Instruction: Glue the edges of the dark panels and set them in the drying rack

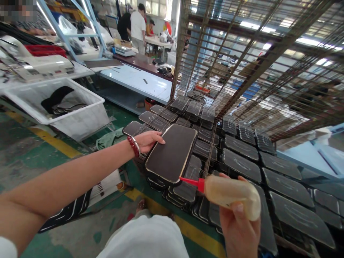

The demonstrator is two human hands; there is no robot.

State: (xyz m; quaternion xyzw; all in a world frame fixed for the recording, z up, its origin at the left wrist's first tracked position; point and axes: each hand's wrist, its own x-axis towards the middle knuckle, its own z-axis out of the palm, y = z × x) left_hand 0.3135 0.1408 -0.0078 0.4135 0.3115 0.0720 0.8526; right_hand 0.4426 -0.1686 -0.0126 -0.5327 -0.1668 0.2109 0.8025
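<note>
My left hand (pixel 149 141) grips a dark rounded rectangular panel (pixel 172 152) by its left edge, thumb on top and the other fingers mostly hidden. A pale glossy line runs along the panel's rim. In my right hand (pixel 240 222) is a translucent squeeze bottle (pixel 232 193) of yellowish liquid, lying nearly level. Its red nozzle (pixel 192 181) points left, with the tip at the panel's near right corner; whether it touches I cannot tell. Similar dark panels (pixel 242 165) with pale glossy streaks lie in rows and stacks around and below the held one.
A raised wire rack (pixel 228 53) slants over the panels at the right. To the left stands a white bin (pixel 83 122) with dark pieces inside, beside a sewing machine (pixel 40 68). A light blue table (pixel 139 82) is ahead, and people (pixel 138 28) stand farther back.
</note>
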